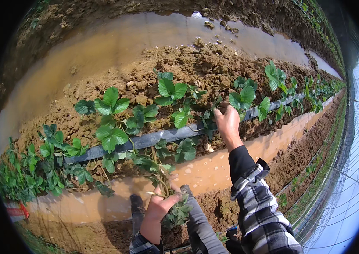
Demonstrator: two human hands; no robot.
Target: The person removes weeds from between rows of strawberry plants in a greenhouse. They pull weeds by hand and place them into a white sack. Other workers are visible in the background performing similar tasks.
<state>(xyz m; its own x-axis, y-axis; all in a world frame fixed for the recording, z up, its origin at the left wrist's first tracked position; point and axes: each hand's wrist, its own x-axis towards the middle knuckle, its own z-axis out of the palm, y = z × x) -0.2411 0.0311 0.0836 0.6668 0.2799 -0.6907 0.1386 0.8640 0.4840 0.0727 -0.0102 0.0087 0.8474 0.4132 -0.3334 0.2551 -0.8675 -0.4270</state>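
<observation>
Low green strawberry plants (110, 101) grow along the raised soil bed, on both sides of a dark drip hose (166, 135). My left hand (158, 208), low in the picture above my legs, is closed around a bunch of plucked strawberry stems and leaves (179, 213), some of them wilted. Long brownish runners from this bunch reach up toward the bed. My right hand (229, 123) is stretched out over the hose, its fingers pinched together at a strawberry plant beside it. Leaves and the hand itself partly hide those fingertips.
Muddy water fills the near furrow (213, 169) and a wider far furrow (116, 36). My boots and grey trousers (200, 224) stand by the near furrow. A red object (20, 211) lies at the far left. Netting or wire frame (357, 169) rises on the right.
</observation>
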